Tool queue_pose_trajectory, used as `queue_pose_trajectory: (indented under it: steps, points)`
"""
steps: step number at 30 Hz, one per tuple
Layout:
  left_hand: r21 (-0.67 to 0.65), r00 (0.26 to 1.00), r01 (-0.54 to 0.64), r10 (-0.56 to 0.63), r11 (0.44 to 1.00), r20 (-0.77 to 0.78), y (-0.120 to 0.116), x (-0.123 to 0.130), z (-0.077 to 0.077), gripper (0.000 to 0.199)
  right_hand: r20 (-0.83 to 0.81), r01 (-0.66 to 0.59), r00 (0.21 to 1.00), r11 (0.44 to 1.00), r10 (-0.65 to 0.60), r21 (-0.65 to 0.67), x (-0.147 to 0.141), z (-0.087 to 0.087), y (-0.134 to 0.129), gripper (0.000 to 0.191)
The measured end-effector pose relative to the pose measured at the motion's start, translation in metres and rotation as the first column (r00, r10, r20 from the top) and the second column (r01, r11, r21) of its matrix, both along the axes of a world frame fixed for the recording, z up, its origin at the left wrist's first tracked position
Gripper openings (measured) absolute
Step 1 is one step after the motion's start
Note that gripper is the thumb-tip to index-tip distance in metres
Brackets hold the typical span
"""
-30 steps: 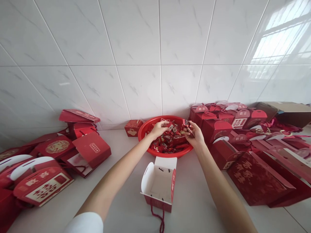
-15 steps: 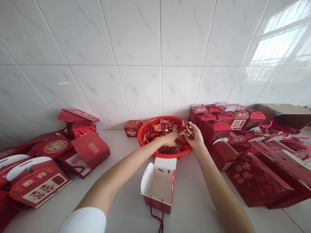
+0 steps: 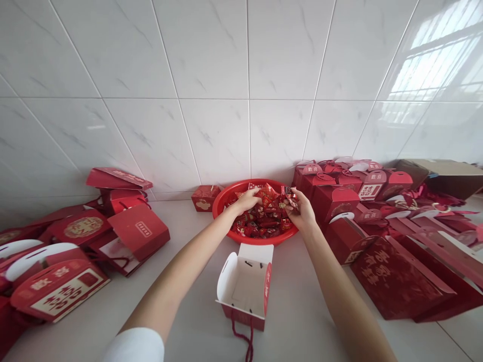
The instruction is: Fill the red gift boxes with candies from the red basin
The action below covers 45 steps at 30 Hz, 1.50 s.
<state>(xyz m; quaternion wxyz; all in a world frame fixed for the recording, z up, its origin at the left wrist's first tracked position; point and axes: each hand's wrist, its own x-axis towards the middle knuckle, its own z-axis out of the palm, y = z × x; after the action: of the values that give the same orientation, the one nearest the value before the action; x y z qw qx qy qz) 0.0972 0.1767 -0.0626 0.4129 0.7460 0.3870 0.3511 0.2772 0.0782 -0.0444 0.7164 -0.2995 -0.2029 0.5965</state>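
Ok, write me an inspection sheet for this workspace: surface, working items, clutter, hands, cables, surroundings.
Surface: pale counter; no spill seen.
Working items: red basin of wrapped packets; open box just in front, flaps open.
Clutter: red boxes crowd both sides; small box left of basin.
Left hand: at the packets; grip unclear.
Right hand: holding packets at the basin's right side.
Cables: nothing seen.
Surroundings: tiled wall behind.
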Motion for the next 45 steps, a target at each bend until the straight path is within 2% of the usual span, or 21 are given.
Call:
queue_pose_trajectory:
  steps: [7,11,16,24,28,33,36,39,42,45]
  points:
    - [-0.119,0.996,-0.038,0.047,0.992,0.073,-0.005,0.002,0.006,0.034,0.003,0.025,1.000,0.999,-0.025,-0.020,-0.003,0.002,-0.001,0.031]
    - [-0.139,0.990,-0.005,0.025,0.990,0.142,-0.012,0.002,0.013,0.038,0.023,0.038,0.999,0.999,-0.037,-0.024,-0.005,0.000,0.000,0.028]
    - [-0.135,0.976,0.047,-0.016,0.990,0.218,-0.018,0.001,0.019,0.052,0.067,0.078,0.995,0.997,-0.076,-0.022,-0.008,-0.002,0.000,0.024]
    - [-0.144,0.943,0.176,-0.125,0.974,0.308,-0.031,-0.002,0.026,0.056,0.189,0.098,0.977,0.995,-0.096,0.001,-0.010,0.000,-0.005,0.032]
    - [-0.150,0.940,0.184,-0.130,0.971,0.316,-0.046,-0.011,0.032,0.055,0.255,0.056,0.965,0.998,-0.059,0.017,-0.015,0.005,-0.011,0.037]
    - [-0.143,0.946,0.196,-0.149,0.970,0.289,-0.079,-0.034,0.043,0.058,0.337,-0.083,0.940,0.994,0.054,0.073,-0.021,0.017,-0.024,0.038]
    - [-0.086,0.975,0.112,-0.092,0.990,0.201,-0.111,-0.056,0.054,0.046,0.430,-0.150,0.900,0.979,0.076,0.141,-0.023,0.030,-0.036,0.037]
    - [0.054,0.995,0.084,-0.080,0.995,-0.062,-0.152,-0.081,0.068,0.020,0.552,-0.248,0.822,0.960,0.137,0.132,-0.025,0.046,-0.053,0.037]
    - [0.040,0.903,0.137,-0.109,0.990,-0.415,-0.189,-0.100,0.079,0.023,0.669,-0.413,0.701,0.906,0.248,0.097,-0.031,0.057,-0.071,0.036]
    - [-0.064,0.774,0.113,-0.128,0.992,-0.621,-0.209,-0.110,0.082,0.033,0.780,-0.564,0.542,0.823,0.312,0.063,-0.041,0.062,-0.085,0.031]
